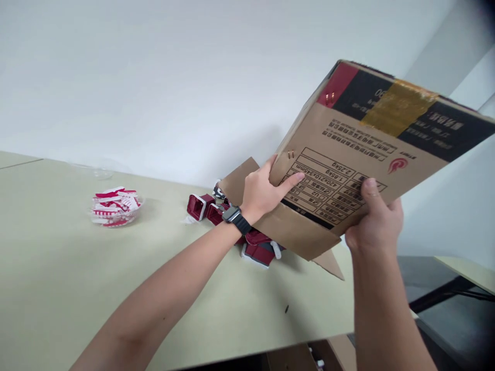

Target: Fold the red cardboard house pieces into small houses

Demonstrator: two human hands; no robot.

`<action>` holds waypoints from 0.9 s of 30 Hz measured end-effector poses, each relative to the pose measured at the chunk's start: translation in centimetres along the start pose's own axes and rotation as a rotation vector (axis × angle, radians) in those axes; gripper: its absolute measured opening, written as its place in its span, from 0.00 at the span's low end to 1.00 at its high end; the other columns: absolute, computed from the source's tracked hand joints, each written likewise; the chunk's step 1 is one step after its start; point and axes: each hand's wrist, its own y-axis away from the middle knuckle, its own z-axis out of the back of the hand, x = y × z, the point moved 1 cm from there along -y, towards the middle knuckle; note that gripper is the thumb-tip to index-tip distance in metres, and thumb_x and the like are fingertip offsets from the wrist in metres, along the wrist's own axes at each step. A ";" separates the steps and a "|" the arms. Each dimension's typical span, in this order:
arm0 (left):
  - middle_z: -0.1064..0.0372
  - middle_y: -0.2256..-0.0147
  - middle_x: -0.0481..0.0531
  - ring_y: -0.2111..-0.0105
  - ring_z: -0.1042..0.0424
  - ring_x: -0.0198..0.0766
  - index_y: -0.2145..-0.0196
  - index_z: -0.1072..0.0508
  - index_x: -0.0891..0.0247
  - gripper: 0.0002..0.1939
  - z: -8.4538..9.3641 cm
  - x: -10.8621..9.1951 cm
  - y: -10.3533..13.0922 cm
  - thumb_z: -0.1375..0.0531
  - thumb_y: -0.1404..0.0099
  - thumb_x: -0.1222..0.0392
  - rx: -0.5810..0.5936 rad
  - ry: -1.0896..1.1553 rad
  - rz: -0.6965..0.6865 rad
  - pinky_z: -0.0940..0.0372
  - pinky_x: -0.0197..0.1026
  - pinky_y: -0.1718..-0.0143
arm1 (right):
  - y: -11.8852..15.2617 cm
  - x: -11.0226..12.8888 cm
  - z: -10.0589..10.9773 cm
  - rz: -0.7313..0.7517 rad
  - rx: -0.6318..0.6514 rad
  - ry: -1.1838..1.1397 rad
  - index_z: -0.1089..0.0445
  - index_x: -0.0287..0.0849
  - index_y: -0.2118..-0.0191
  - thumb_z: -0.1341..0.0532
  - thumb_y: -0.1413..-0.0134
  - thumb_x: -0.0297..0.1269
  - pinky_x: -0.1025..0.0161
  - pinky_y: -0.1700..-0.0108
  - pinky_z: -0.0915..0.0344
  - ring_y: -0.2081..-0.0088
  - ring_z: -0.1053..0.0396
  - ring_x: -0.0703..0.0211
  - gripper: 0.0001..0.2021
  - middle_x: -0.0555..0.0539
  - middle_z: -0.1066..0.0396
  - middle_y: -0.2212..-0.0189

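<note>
A large cardboard box [348, 154] is tipped over the table, its open flaps pointing down and its printed side upside down towards me. My left hand [266, 190], with a dark watch on the wrist, grips the box's left edge, thumb on the printed face. Lower right, my right hand [375, 216] clasps the other side, its thumb pressed against the print. Under the flaps lie several dark red containers with white rims, among them one small red container [198, 207] on its side and another red piece [259, 253] near the front. The flaps partly hide the pile.
A clear bowl [116, 207] of red-and-white wrapped pieces stands on the pale table [77, 288] at left. Behind it is a transparent plastic lid [98, 172]. A white wall [135, 77] backs the table. Below the front edge sits another cardboard box [294, 359].
</note>
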 end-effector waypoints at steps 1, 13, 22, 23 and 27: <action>0.21 0.52 0.51 0.55 0.21 0.44 0.41 0.29 0.53 0.35 0.0 0.0 0.0 0.40 0.38 0.30 -0.002 0.003 0.005 0.26 0.47 0.52 | 0.0 0.1 0.0 0.000 -0.004 0.001 0.24 0.44 0.51 0.26 0.52 0.41 0.52 0.43 0.26 0.50 0.24 0.53 0.22 0.49 0.22 0.57; 0.20 0.52 0.53 0.54 0.21 0.46 0.38 0.32 0.54 0.38 -0.2 -0.9 -0.3 0.41 0.38 0.29 -0.002 -0.008 0.002 0.27 0.49 0.50 | -0.3 1.0 -0.1 0.083 0.028 -0.032 0.26 0.39 0.49 0.27 0.56 0.39 0.45 0.37 0.31 0.48 0.25 0.50 0.26 0.46 0.23 0.56; 0.22 0.49 0.52 0.52 0.22 0.45 0.38 0.32 0.52 0.35 -0.1 -1.2 -0.1 0.42 0.36 0.31 -0.004 -0.010 -0.023 0.27 0.48 0.48 | 0.0 1.1 -0.2 0.078 -0.022 -0.018 0.25 0.41 0.51 0.28 0.55 0.39 0.47 0.37 0.30 0.51 0.24 0.53 0.23 0.48 0.22 0.57; 0.22 0.49 0.51 0.52 0.22 0.44 0.38 0.32 0.52 0.35 -0.1 -1.3 -0.1 0.42 0.35 0.32 -0.004 -0.008 -0.025 0.27 0.48 0.47 | 0.0 1.1 -0.3 0.080 -0.020 -0.019 0.25 0.41 0.51 0.28 0.55 0.39 0.47 0.37 0.30 0.51 0.23 0.53 0.23 0.48 0.22 0.56; 0.23 0.47 0.51 0.52 0.22 0.43 0.38 0.32 0.53 0.35 0.0 -1.4 -0.2 0.41 0.35 0.32 0.000 -0.003 -0.030 0.27 0.47 0.46 | 0.2 1.3 -0.4 0.100 -0.003 -0.035 0.26 0.39 0.49 0.28 0.53 0.37 0.49 0.38 0.29 0.51 0.23 0.54 0.23 0.47 0.22 0.55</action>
